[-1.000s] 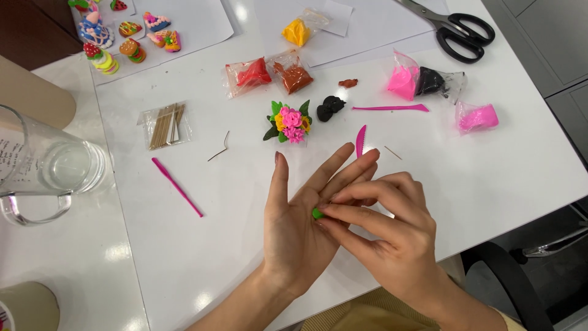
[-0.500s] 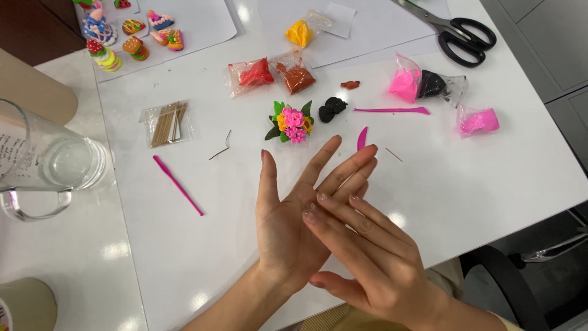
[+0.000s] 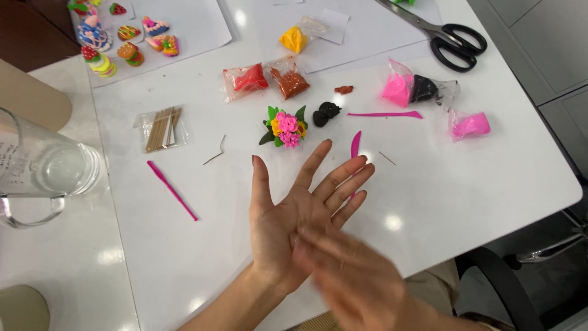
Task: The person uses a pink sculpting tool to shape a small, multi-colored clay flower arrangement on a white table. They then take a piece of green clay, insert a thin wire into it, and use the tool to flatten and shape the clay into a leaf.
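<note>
Nearest to us, the left hand [image 3: 300, 214] lies palm up with its fingers spread, and the right hand [image 3: 349, 276] presses flat across its palm; the right hand is motion-blurred. The two hands are together, palm on palm, a posture that suits rolling soft material between them, but we cannot tell whether anything sits between the palms, since the right hand covers that area. Both hands hover over the white desk [image 3: 478, 202]. Just beyond the fingertips stands a small clay flower bouquet [image 3: 283, 127], with a black clay lump [image 3: 326, 113] beside it, placed within easy reach. A curved pink modelling tool [image 3: 355, 144] lies near the left fingers, a second pink tool [image 3: 386, 114] lies farther right, and a thin pink stick [image 3: 172, 190] lies to the left. Small clear bags hold the clay by colour: red [image 3: 247, 80], brown [image 3: 290, 83], yellow [image 3: 297, 38], bright pink with black [image 3: 411, 89], and another pink [image 3: 469, 125]. A flat clear packet [image 3: 162, 127] holds thin wooden sticks. At the left edge a glass pitcher [image 3: 43, 171] looks empty. Farthest off, black-handled scissors [image 3: 450, 37] lie on paper, and finished clay miniatures [image 3: 122, 43] rest on a white sheet.
</note>
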